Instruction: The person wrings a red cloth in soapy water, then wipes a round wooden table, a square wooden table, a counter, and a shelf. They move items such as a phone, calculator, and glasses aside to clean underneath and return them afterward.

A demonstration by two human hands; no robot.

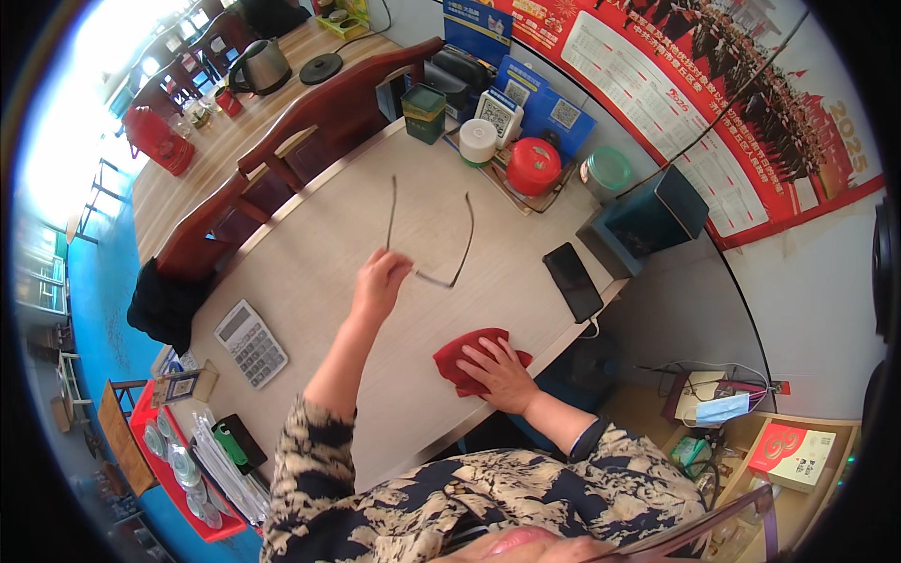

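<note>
My left hand [382, 281] is raised over the desk [317, 281], its fingers closed on a pair of eyeglasses [462, 246] with thin dark temples spread apart. A folded red cloth [461, 355] lies near the desk's front edge. On top of it rests my right hand [501, 376], palm down with the fingers spread; whether it grips the cloth is not clear. A black smartphone [572, 281] with a white cable lies to the right of the cloth. At the left of the desk is a grey calculator [251, 345].
Along the back stand a green tin [424, 112], a white round container [478, 141], a red round tin [533, 167] and a glass jar [605, 171]. Wooden chairs [310, 105] line the far edge. A red tray [211, 524] is at lower left, an open drawer [841, 450] at lower right.
</note>
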